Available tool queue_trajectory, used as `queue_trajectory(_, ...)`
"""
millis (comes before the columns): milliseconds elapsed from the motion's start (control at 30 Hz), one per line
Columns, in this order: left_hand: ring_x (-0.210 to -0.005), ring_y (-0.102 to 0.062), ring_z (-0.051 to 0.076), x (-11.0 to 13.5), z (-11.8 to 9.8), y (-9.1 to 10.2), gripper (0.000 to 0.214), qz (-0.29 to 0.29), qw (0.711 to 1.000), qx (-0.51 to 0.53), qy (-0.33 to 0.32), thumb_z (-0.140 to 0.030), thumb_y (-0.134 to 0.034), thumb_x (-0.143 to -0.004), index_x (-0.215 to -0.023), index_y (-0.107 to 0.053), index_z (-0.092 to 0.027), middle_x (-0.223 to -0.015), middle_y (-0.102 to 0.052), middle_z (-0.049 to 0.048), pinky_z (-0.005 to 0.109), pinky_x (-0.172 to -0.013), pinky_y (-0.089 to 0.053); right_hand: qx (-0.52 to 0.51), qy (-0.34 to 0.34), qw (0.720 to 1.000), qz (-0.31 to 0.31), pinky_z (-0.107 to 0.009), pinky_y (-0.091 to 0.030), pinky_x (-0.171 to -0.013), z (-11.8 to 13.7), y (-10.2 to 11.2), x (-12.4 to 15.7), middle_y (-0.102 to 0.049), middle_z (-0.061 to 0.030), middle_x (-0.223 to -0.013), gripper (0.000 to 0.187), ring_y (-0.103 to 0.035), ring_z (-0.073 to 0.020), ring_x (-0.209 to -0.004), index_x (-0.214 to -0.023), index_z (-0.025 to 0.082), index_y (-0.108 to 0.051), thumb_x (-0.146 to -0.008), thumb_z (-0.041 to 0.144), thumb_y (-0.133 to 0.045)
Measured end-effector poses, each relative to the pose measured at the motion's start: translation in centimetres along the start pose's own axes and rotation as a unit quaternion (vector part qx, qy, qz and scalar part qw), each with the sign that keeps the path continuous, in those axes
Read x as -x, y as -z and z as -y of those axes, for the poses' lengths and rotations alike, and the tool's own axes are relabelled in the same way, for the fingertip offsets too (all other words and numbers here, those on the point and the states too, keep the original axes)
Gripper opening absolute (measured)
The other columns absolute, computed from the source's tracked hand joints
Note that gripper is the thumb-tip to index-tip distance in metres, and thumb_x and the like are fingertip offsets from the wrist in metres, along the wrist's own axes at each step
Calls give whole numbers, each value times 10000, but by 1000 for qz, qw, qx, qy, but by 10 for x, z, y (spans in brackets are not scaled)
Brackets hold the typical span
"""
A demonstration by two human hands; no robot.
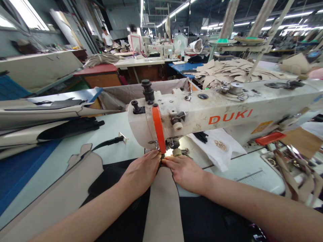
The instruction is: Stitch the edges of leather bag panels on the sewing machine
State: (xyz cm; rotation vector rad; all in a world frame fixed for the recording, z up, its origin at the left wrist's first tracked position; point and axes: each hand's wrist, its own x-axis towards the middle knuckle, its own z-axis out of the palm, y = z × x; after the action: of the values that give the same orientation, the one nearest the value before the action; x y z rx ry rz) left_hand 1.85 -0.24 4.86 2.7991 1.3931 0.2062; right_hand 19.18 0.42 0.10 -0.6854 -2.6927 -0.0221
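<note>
My left hand (142, 171) and my right hand (183, 171) lie side by side at the foot of a white sewing machine (202, 114) marked DUKI. Both press flat on a beige strip (163, 205) laid over black material (202, 218), with their fingertips at the needle area below the orange guard (158, 129). The fingers are stretched forward and lie close together. The needle itself is hidden behind the fingers and the guard.
Beige and black cut pieces (45, 117) are stacked at the left on the table (113, 153). A white bag with small metal parts (220, 148) lies right of the needle. Straps and buckles (295, 168) sit at the far right. Other machines and a person stand behind.
</note>
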Motion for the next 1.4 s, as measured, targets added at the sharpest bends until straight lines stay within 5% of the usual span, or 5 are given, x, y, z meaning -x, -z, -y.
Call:
queue_trajectory(433, -942, -609, 177, -2, -1, 1, 293, -11, 1000, 25, 1, -64, -367, -863, -985, -619, -149, -964, -665, 74, 299, -868, -480, 27, 15, 999, 11, -302, -447, -763, -1, 3, -3, -620, -98, -1067, 134, -543, -192, -989, -891, 108, -650, -867, 152, -526)
queue_trajectory(867, -986, -598, 184, -4, 1, -2, 293, 40, 998, -42, 10, -105, -354, -885, -978, -631, -124, -1022, -666, 93, 309, -913, -453, 31, 11, 999, 33, -326, -434, -894, -3, 6, -4, -619, -115, -1081, 164, -544, -197, -999, -935, 91, -656, -874, 164, -522)
queue_trajectory(1167, -1086, -562, 223, 58, -12, -6, 312, 24, 995, -92, -23, -71, -360, -859, -1028, -622, -84, -1102, -648, 133, 332, -944, -448, 12, 38, 998, -41, -333, -432, -922, 49, -2, 4, -651, -109, -1038, 189, -551, -210, -1002, -941, 96, -667, -854, 175, -518)
queue_trajectory(1300, -1079, -577, 193, 56, -17, 11, 296, 18, 999, -23, 32, -111, -382, -869, -1044, -620, -115, -1124, -650, 101, 308, -949, -458, -13, 25, 999, -36, -317, -446, -914, 55, -1, 4, -666, -106, -1027, 234, -568, -198, -992, -998, 82, -660, -859, 146, -482)
queue_trajectory(1400, -1090, -575, 176, 61, -9, 49, 319, -48, 991, 30, 121, -244, -379, -907, -1138, -583, -160, -1191, -622, 67, 308, -970, -448, -30, -5, 999, -27, -308, -441, -933, 54, 1, 3, -661, -104, -1063, 280, -567, -186, -1022, -1071, 73, -631, -844, 108, -472)
